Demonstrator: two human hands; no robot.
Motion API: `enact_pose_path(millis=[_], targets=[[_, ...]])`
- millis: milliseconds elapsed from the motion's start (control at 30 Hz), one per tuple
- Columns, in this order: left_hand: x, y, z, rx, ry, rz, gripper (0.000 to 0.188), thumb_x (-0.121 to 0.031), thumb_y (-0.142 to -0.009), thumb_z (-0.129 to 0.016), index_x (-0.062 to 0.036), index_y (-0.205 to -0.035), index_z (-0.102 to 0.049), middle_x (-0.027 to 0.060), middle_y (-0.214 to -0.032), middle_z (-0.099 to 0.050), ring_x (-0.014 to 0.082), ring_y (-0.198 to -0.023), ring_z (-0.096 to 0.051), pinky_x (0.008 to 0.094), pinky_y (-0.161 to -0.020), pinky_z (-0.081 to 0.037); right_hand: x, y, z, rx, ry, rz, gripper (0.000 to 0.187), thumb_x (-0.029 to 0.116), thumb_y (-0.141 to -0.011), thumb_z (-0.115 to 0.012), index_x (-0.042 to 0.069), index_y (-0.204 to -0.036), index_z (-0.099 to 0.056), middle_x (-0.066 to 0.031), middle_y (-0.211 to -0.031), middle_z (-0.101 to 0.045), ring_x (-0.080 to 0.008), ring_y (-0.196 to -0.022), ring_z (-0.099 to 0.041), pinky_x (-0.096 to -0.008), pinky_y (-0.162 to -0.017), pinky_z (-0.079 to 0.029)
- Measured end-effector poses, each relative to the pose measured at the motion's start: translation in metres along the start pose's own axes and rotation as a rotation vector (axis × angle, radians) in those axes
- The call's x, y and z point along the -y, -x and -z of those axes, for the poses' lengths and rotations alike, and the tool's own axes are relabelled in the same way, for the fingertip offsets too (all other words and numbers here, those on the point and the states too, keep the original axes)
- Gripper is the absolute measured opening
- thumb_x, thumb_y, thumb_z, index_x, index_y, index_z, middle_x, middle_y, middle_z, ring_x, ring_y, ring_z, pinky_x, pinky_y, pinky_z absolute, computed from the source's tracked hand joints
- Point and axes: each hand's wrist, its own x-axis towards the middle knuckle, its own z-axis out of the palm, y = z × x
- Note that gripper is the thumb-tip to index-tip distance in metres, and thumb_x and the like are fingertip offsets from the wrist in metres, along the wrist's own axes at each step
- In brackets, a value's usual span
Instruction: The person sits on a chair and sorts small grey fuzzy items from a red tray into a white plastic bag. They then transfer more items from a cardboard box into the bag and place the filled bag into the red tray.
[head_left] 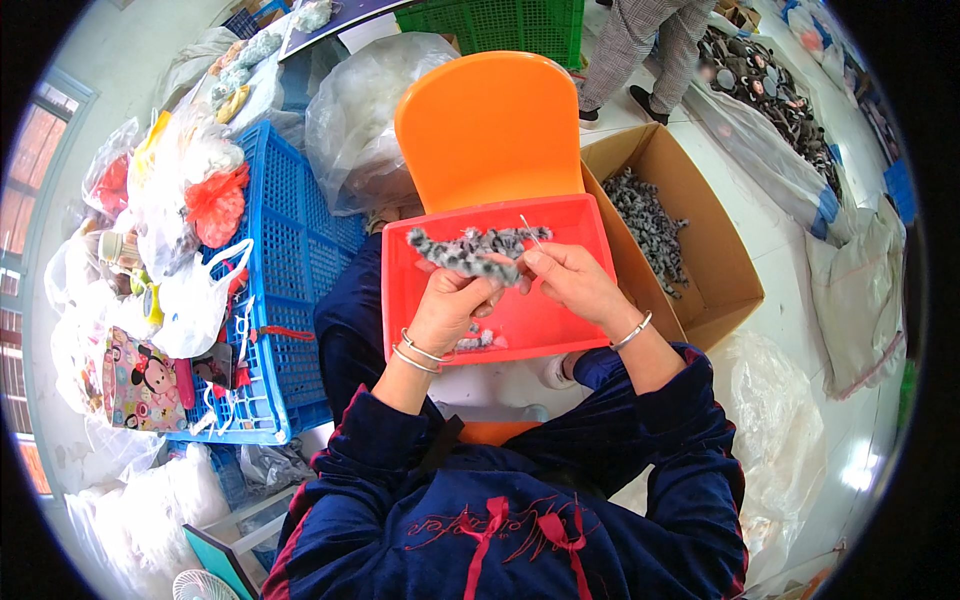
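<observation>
My left hand (450,305) is closed round one end of a fuzzy grey-and-black spotted plush piece (455,257), shaped like a long narrow tube. Close beside it, my right hand (580,285) pinches a thin, pale metal-looking stick (529,230) that points up and away from me. Its lower part is hidden by my fingers, so its exact kind is unclear. Both hands are over a shallow red plastic tray (420,345). More spotted plush pieces (515,238) lie in the tray beyond my hands, and a small one (478,340) near its front edge.
An orange chair (490,125) stands behind the tray. To the right, a cardboard box (725,275) holds many spotted plush pieces (645,225). Blue crates (300,190) with plastic bags (175,220) on top stand at left. Another person's legs (645,50) show at the back.
</observation>
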Motion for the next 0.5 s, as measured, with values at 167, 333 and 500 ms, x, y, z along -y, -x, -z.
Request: enact_pose_path(millis=[167,333,500], targets=[[0.006,-0.003,0.005,-0.017,-0.038,-0.049,0.015,-0.005,-0.092,-0.057,-0.0063,-0.104,-0.066,-0.0027,-0.08,-0.062,0.0031,-0.062,-0.044,0.0191,-0.056,-0.036,0.004,0.005,-0.003,0.072,-0.131,-0.108,0.034,0.032,-0.1,-0.052,0.005,-0.086,-0.065,0.0013,-0.077,-0.062,-0.0021,-0.057,-0.042,-0.0181,-0.05,-0.032],[0.01,-0.004,-0.002,-0.078,-0.241,-0.17,0.015,-0.002,-0.092,-0.057,-0.0044,-0.105,-0.065,-0.0007,-0.089,-0.065,0.0081,-0.081,-0.059,0.0237,-0.074,-0.048,0.002,0.006,-0.007,0.082,-0.136,-0.144,0.029,0.027,-0.098,-0.056,0.006,-0.08,-0.065,0.0031,-0.071,-0.06,-0.0022,-0.057,-0.043,-0.019,-0.049,-0.032],[0.015,-0.006,-0.007,-0.115,-0.326,-0.215,0.011,-0.007,-0.093,-0.058,-0.003,-0.1,-0.066,0.0001,-0.084,-0.065,0.0088,-0.079,-0.059,0.0238,-0.072,-0.048,-0.012,-0.002,-0.009,0.016,0.031,0.02,0.018,0.016,-0.093,-0.061,0.004,-0.079,-0.062,0.0021,-0.068,-0.059,-0.007,-0.063,-0.051,-0.0238,-0.055,-0.04]])
